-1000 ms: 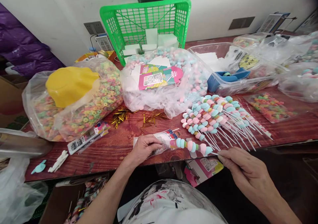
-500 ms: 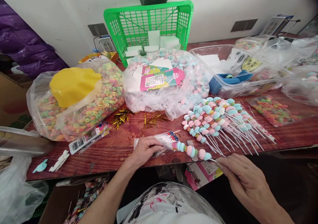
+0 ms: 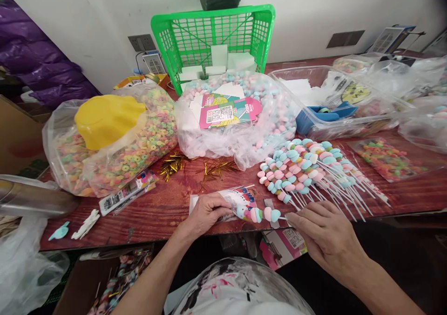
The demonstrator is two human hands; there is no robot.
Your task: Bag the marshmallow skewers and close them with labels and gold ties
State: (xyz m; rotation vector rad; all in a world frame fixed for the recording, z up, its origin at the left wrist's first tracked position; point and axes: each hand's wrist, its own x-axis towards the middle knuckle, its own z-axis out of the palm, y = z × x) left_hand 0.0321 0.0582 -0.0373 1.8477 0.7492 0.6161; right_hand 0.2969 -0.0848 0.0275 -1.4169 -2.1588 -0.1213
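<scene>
Near the table's front edge, my left hand (image 3: 212,210) pinches the mouth of a clear printed plastic bag (image 3: 240,195). A candy skewer (image 3: 256,215) of blue, pink and green marshmallow and gummy pieces lies partly inside that bag, its lower pieces still outside. My right hand (image 3: 323,229) is closed on the skewer's white stick (image 3: 282,218), to the right of the bag. Just behind my right hand rests a pile of similar candy skewers (image 3: 303,170), their white sticks pointing toward me.
A bag of gummy rings (image 3: 139,152) with a yellow bowl (image 3: 110,119) stands left. Behind are a marshmallow bag (image 3: 223,145), a green basket (image 3: 213,14) and a clear plastic tub (image 3: 349,123). Gold twist ties (image 3: 172,165) lie mid-table; a metal flask (image 3: 35,196) is far left.
My right hand has moved left, pushing the candy skewer deeper into the bag. Fewer candy pieces stick out of the opening. My left hand keeps its hold on the bag.
</scene>
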